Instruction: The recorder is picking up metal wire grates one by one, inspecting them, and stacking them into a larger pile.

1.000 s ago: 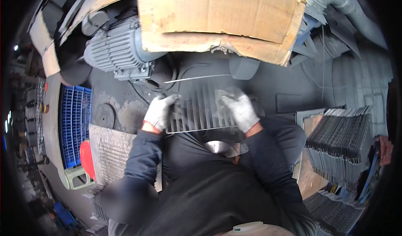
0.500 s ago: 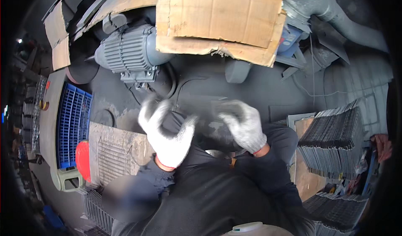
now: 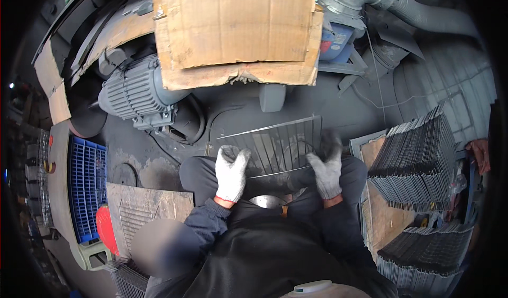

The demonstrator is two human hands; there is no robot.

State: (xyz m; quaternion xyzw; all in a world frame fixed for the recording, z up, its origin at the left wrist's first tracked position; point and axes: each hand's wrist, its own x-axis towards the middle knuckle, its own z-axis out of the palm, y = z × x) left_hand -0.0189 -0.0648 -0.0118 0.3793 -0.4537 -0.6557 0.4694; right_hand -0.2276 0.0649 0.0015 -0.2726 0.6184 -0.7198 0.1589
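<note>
Between my hands a thin rectangular metal grate (image 3: 280,149) with parallel bars stands tilted above my lap, the floor showing through it. My left hand (image 3: 231,175), in a white knit glove with a red cuff, is closed on the grate's left side. On its right side, my right hand (image 3: 327,172), gloved the same way, holds the other edge; its fingertips are smeared by motion. Both thumbs point inward toward the grate.
Stacked dark grates (image 3: 413,160) stand on a board at my right. A worn board (image 3: 151,200) and blue plastic crate (image 3: 87,189) lie left. Ahead are a grey motor (image 3: 135,94), a cardboard cover (image 3: 238,28) and a ducted pipe (image 3: 402,7).
The grate between my hands, blurred before, now shows plainly. My left hand has turned more upright, and my right hand has shifted slightly right. The surroundings ahead have slid left in view.
</note>
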